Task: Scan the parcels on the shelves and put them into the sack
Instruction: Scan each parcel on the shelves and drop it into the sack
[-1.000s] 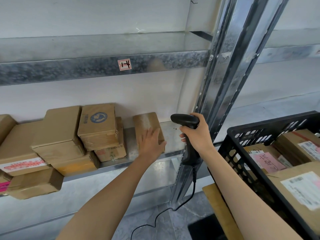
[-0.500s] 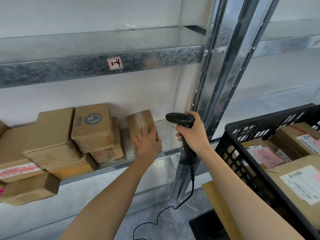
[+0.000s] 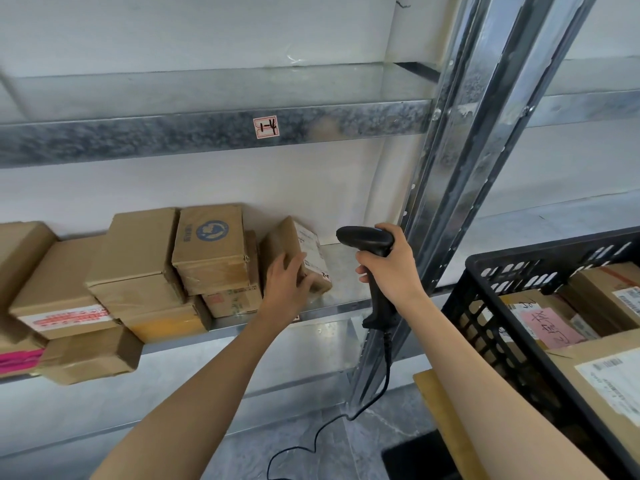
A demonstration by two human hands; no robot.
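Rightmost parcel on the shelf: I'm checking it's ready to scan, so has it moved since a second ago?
Yes. The left hand has turned the parcel on the shelf, so its label side now shows, toward the scanner.

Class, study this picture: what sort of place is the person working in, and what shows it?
Probably a parcel depot or stockroom: galvanised metal shelving stacked with cardboard parcels, a barcode scanner in the right hand, and a black crate of labelled boxes.
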